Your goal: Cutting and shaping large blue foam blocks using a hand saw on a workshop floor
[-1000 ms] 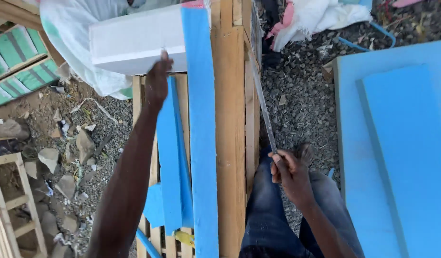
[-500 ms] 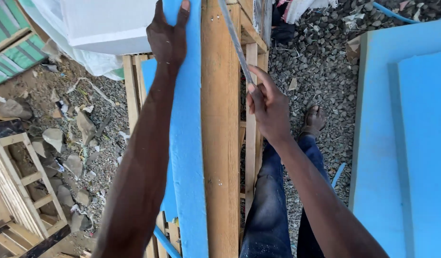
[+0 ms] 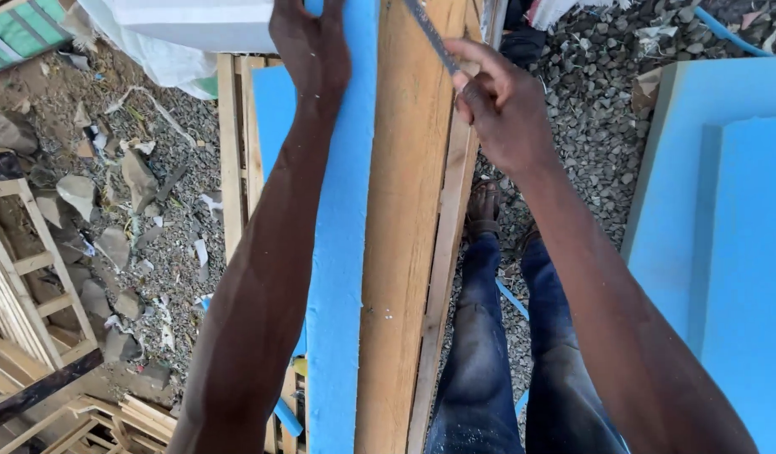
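A long blue foam strip (image 3: 342, 252) lies lengthwise on a wooden frame, beside a broad wooden plank (image 3: 405, 219). My left hand (image 3: 311, 50) presses flat on the far part of the strip, fingers spread. My right hand (image 3: 501, 105) grips a thin metal blade (image 3: 430, 38) that slants up and left over the plank's far end. The blade's tip runs out of the top of the view. Below the frame I see my legs in dark jeans (image 3: 497, 361).
Large blue foam sheets (image 3: 724, 219) lie on gravel at the right. A white block (image 3: 203, 21) and a white sack sit at the top left. Rubble and wooden frames (image 3: 26, 294) fill the left side. More blue foam (image 3: 274, 109) rests under the frame.
Both hands have moved farther along the strip and plank. The right hand with the blade rose from beside my knee up over the plank's far end.
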